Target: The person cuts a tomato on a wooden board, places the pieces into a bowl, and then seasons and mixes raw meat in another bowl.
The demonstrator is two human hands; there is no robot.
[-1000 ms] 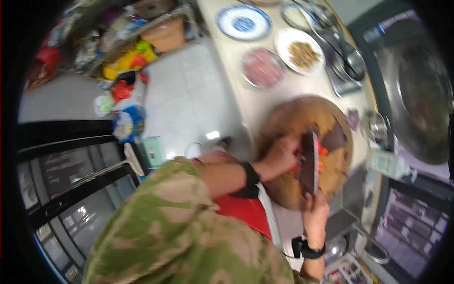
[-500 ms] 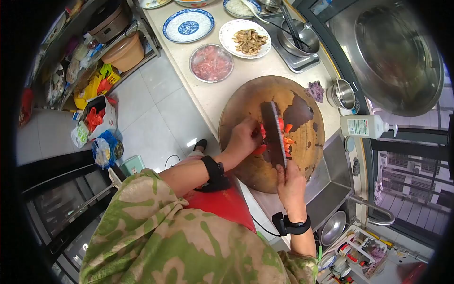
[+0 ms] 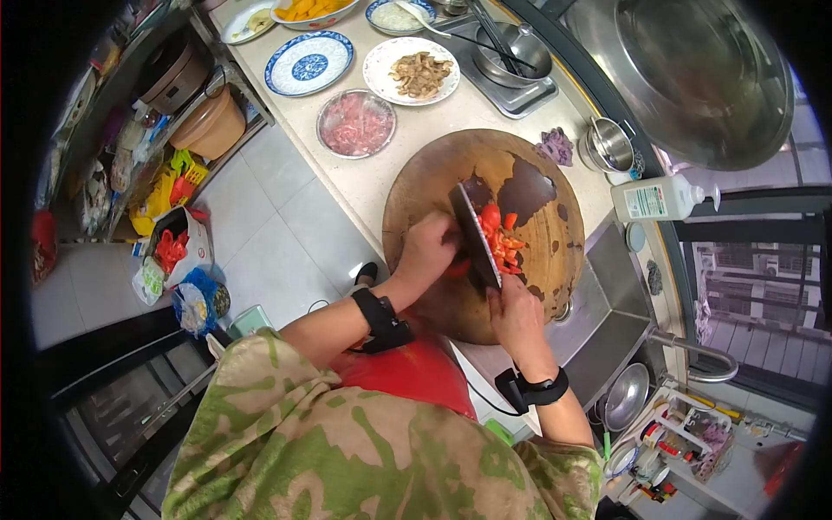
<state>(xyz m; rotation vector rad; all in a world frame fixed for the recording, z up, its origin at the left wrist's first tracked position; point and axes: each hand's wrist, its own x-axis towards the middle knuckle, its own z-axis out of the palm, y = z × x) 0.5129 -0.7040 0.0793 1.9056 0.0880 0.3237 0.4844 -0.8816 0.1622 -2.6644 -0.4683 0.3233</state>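
Filling the top right corner, a wide steel wok (image 3: 711, 78) sits beside the pale counter (image 3: 433, 169). A round wooden chopping board (image 3: 529, 186) with dark wet patches lies on the counter's near end. A steel sink (image 3: 607, 325) lies just to the board's right, and a curved tap (image 3: 706, 368) stands at the sink's far edge.

Beyond the board stand four dishes. A shallow dish of pink minced meat (image 3: 356, 124) is nearest the board, and a white plate of brown food (image 3: 411, 71) lies behind it. A blue-patterned plate (image 3: 308, 62) is to their left. A bowl of orange pieces (image 3: 312, 10) is at the top edge.

A white bottle (image 3: 659, 198) lies on its side near the board's right rim, with a small steel pot (image 3: 609, 146) just above it.

The cleaver (image 3: 475, 236) stands edge-down across the middle of the board. The right hand (image 3: 518, 316) is closed round its handle at the near end.

The left hand (image 3: 426, 251) rests against the blade's left face. Its fingers are curled down onto a red vegetable (image 3: 459, 269), which is mostly hidden beneath them.

A small heap of cut red pieces (image 3: 500, 241) lies touching the blade's right side.
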